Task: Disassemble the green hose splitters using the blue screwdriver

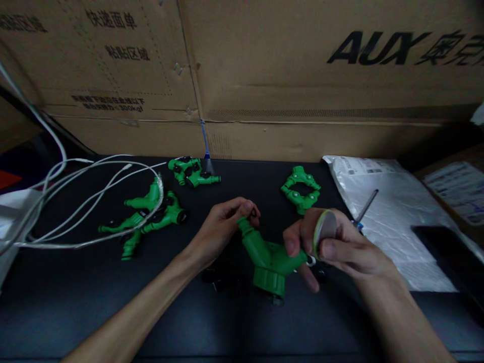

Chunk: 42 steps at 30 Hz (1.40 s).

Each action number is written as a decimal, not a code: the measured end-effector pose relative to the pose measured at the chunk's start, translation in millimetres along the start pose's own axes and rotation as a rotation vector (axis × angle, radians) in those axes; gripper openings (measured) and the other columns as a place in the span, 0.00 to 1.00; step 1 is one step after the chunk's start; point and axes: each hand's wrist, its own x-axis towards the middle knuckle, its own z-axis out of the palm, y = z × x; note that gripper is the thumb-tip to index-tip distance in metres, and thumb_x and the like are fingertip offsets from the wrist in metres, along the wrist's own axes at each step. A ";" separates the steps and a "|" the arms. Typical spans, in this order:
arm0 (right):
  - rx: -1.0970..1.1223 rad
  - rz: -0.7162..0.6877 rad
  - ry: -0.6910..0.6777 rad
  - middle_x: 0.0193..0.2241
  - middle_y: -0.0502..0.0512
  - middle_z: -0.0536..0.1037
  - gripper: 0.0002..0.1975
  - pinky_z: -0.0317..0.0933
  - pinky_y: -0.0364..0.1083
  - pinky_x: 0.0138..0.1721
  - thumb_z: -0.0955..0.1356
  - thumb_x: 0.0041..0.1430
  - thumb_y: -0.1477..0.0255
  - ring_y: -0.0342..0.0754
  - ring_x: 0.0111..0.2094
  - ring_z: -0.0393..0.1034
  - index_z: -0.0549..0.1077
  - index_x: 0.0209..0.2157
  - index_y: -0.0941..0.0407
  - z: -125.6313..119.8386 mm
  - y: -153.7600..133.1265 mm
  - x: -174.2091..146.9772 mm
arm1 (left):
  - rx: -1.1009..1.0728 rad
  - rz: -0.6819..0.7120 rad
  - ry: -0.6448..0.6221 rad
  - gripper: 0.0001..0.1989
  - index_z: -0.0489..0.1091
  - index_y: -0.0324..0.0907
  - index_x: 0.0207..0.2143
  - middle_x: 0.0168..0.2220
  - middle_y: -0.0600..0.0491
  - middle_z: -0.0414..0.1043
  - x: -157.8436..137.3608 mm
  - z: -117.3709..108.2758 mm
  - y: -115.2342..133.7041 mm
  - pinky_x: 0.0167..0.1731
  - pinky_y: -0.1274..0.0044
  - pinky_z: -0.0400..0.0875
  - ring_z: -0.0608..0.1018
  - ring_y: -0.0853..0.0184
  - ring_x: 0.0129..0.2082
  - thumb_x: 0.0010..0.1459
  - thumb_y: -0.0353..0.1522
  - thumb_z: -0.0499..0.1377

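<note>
A green Y-shaped hose splitter (269, 256) is held up in front of me, its wide collar facing down. My right hand (333, 239) is closed around its right branch. Between the thumb and fingers of that hand there is also a round flat disc (325, 233) with a yellow-green rim; its exact kind I cannot make out. My left hand (227, 222) is closed in a pinch beside the tip of the left branch. A small black ring (253, 213) shows at its fingertips. Dark small parts (223, 277) lie under the hands, hard to tell apart.
More green splitters (159, 212) lie on the black table at left, others (192, 171) at the back. Two joined green pieces (301, 187) form a loop. White cables (86, 201) curl at left. A screwdriver (366, 207) rests on a white mailer (389, 201) near a phone (446, 252). Cardboard (264, 75) stands behind.
</note>
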 end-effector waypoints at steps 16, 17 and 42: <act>-0.098 -0.452 0.470 0.36 0.47 0.77 0.12 0.69 0.40 0.22 0.81 0.49 0.61 0.37 0.21 0.62 0.79 0.30 0.51 -17.0 -30.8 -13.5 | 1.005 0.557 -0.681 0.12 0.77 0.40 0.52 0.44 0.46 0.80 30.3 76.6 -19.8 0.45 0.75 0.72 0.78 0.61 0.47 0.70 0.29 0.57; -0.096 -0.447 0.476 0.36 0.48 0.77 0.12 0.69 0.40 0.22 0.80 0.50 0.61 0.37 0.21 0.63 0.79 0.30 0.50 -16.1 -31.0 -14.3 | 1.027 0.582 -0.678 0.12 0.78 0.42 0.52 0.44 0.46 0.80 33.1 78.8 -22.6 0.46 0.74 0.72 0.78 0.60 0.47 0.69 0.29 0.58; -0.228 -0.289 0.371 0.40 0.54 0.83 0.06 0.73 0.50 0.45 0.72 0.65 0.67 0.49 0.36 0.79 0.82 0.41 0.52 11.2 18.0 17.2 | -0.202 0.050 -0.006 0.21 0.78 0.40 0.46 0.39 0.49 0.78 -9.9 21.6 12.9 0.43 0.72 0.70 0.76 0.64 0.38 0.59 0.46 0.68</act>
